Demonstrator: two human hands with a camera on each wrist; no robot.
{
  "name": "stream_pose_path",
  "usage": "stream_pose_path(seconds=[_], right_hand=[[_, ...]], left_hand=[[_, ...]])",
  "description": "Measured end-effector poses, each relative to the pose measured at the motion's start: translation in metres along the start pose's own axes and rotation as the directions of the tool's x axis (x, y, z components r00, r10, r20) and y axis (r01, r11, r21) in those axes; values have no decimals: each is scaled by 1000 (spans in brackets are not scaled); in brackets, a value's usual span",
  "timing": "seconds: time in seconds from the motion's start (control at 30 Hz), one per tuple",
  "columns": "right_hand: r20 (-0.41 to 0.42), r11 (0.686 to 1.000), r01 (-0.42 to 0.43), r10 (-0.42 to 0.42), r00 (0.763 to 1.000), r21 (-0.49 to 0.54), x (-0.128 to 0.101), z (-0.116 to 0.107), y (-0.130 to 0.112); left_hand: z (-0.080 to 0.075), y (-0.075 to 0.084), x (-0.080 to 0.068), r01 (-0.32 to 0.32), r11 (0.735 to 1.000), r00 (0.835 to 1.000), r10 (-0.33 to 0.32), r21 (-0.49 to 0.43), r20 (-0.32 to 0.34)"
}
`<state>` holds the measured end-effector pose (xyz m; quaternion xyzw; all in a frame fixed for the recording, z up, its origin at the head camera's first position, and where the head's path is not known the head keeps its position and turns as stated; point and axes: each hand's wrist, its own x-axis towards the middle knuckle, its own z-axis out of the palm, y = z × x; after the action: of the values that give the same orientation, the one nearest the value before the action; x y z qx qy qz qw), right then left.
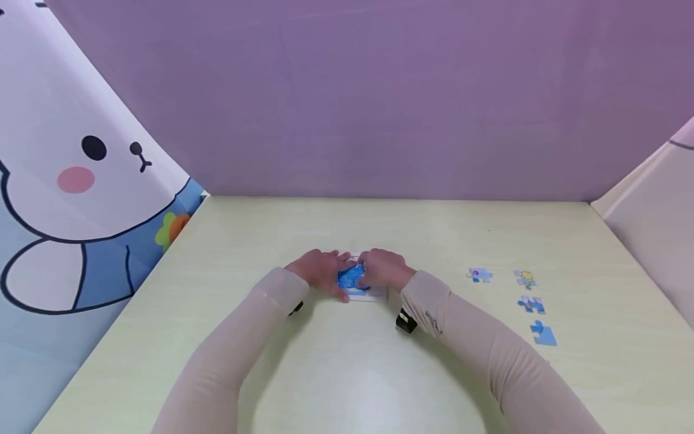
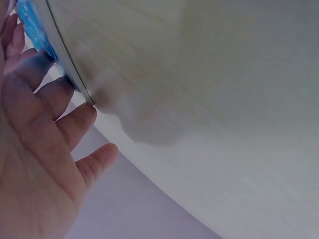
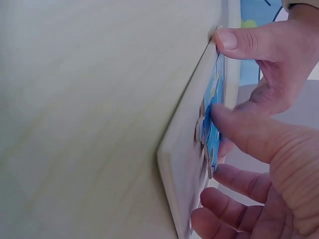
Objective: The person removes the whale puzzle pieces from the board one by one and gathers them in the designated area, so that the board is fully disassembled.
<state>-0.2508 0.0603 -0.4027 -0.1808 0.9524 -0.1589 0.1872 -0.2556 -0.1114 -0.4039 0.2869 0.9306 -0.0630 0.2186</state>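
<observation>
A small white puzzle tray (image 1: 375,295) lies on the pale table (image 1: 347,374), with blue pieces (image 1: 352,278) fitted in it. Both hands meet over it. My left hand (image 1: 325,274) rests on its left side with fingers fairly straight; in the left wrist view the fingertips (image 2: 60,94) touch the tray's edge (image 2: 67,67) beside the blue pieces (image 2: 37,32). My right hand (image 1: 379,271) covers the right side. In the right wrist view its thumb (image 3: 239,122) presses on a blue piece (image 3: 213,137) that sits slightly raised above the tray (image 3: 174,164).
Several loose puzzle pieces lie in a column at the right: one pale (image 1: 479,275), one yellowish (image 1: 525,278), two blue (image 1: 532,304) (image 1: 544,333). A purple wall stands behind the table, and a cartoon rabbit panel (image 1: 76,181) stands along its left edge.
</observation>
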Motion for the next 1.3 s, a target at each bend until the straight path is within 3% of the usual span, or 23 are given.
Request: stream_pose_path(seconds=[0.37,0.87,1.3], right_hand=[[-70,990,-4,14,997,144,1,-3,1],[-104,987,33,-17,994,156,-4,-6,-2],[-162,972,162,-135,978,172,-14,-6,-7]], left_hand=[[0,1,0,13,1000,1000,-14,25,22],[1,-2,4,-6,1000,1000,6,18,12],[-2,1,2,11,1000,1000,-11,13,0]])
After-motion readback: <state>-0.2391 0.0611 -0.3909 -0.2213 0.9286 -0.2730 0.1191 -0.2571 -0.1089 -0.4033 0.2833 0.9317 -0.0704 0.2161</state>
